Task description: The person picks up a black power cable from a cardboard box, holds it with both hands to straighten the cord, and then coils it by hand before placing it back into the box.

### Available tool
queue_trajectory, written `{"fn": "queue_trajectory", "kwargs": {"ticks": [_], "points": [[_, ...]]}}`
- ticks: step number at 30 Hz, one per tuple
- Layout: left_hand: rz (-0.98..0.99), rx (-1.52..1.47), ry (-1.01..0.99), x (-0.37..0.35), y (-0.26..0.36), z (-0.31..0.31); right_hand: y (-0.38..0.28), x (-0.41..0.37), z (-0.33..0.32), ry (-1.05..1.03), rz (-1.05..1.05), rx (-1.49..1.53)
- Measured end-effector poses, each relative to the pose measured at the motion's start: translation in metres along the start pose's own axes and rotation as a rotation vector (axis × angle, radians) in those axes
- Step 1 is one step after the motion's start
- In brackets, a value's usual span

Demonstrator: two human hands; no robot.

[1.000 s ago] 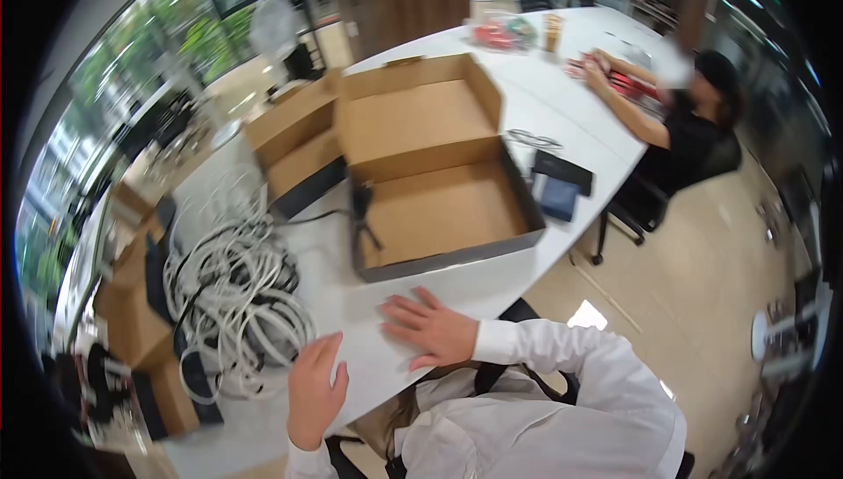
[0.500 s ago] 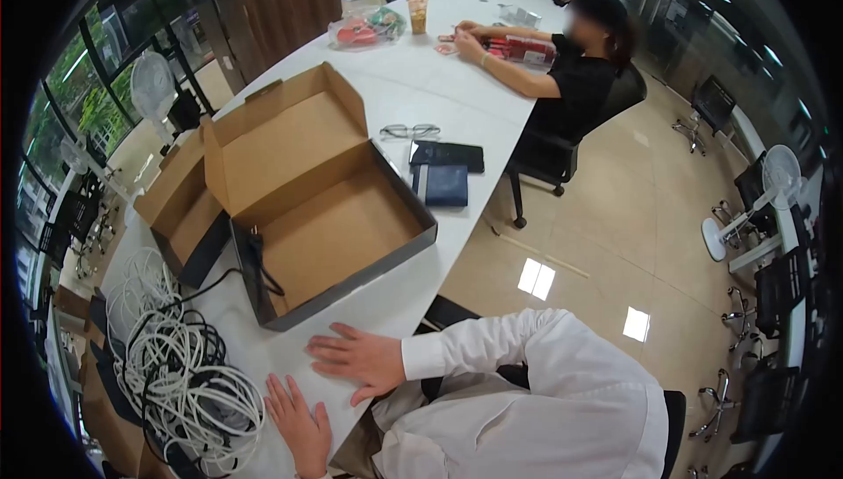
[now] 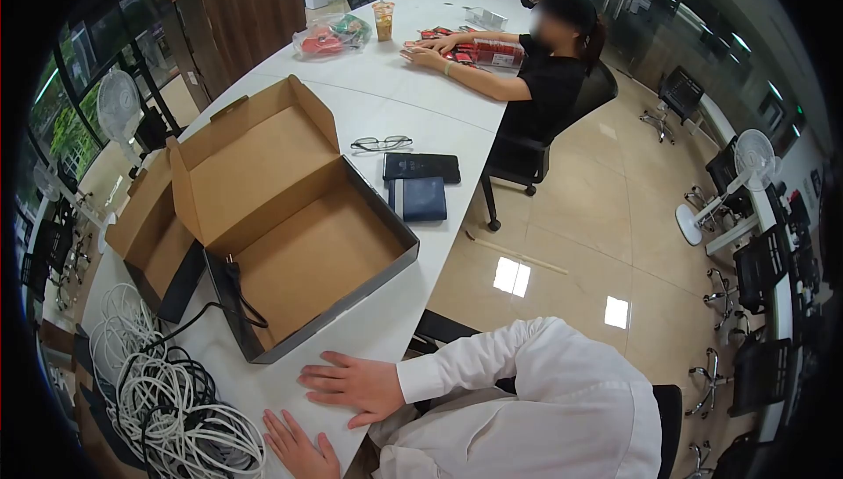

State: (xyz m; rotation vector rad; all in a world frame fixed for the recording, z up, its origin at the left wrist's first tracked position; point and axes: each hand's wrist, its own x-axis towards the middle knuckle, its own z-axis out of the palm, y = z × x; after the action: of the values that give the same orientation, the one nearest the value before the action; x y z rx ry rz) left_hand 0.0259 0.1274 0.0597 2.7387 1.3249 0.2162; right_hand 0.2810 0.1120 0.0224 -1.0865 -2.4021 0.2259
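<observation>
My right hand lies flat on the white table, palm down with fingers spread, just in front of an open cardboard box. Below it, my left hand also rests on the tabletop, fingers stretched out, close to a heap of tangled white and black cables. Both hands hold nothing. A black power cord with a plug hangs over the box's near wall, partly inside it. My left wrist is cut off by the frame's lower edge.
A smaller open box stands beside the large one. Beyond are glasses, a phone and a dark blue wallet-like item. Across the table, a seated person handles red packages near a cup and a plastic bag.
The view has shifted, so the boxes and table appear lower and further left. My hands stay flat on the table. The other person's hands have moved apart and lie lower on the red packages.
</observation>
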Motion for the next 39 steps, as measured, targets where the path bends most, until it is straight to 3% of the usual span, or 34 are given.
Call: {"fn": "queue_trajectory", "kwargs": {"ticks": [15, 39], "points": [[-0.002, 0.021, -0.012, -0.001, 0.001, 0.003, 0.001, -0.001, 0.007, 0.1, -0.007, 0.073], [-0.006, -0.036, 0.024, -0.002, 0.008, -0.007, -0.005, -0.002, 0.0, 0.01, 0.016, 0.015]]}}
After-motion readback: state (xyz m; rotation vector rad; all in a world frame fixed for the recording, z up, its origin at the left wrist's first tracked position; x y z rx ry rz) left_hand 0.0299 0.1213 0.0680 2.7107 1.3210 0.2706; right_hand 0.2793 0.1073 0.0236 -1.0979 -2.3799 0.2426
